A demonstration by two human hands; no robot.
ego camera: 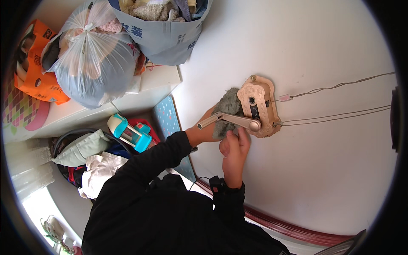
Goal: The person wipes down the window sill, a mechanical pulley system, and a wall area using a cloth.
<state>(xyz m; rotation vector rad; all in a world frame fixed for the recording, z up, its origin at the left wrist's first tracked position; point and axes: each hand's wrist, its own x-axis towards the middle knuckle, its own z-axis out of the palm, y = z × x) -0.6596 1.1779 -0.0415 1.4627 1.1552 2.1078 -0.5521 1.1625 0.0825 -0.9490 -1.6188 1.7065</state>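
A bronze-coloured hand-crank winch (pixel 273 89) is fixed to the white wall, with scroll patterns on its cover. Its crank handle (pixel 237 120) sticks out to the left, across the front of a fuzzy grey cloth (pixel 228 103). My left hand (pixel 206 131) is on that cloth, pressing it along the winch's left side; the cloth and crank hide most of the fingers. Just below the crank's pivot is my right hand (pixel 234 146), its fingers bent and close to the winch's lower edge. Whether they pinch the cloth's lower end cannot be made out.
Wire cables (pixel 334 84) run right from the winch. At upper left, a tied clear plastic bag (pixel 92 63), a grey-blue bag (pixel 165 38) of cloth items and an orange bag (pixel 43 70) stand on a white surface (pixel 153 79). Below are a turquoise toy (pixel 142 140) and a pillow (pixel 83 149).
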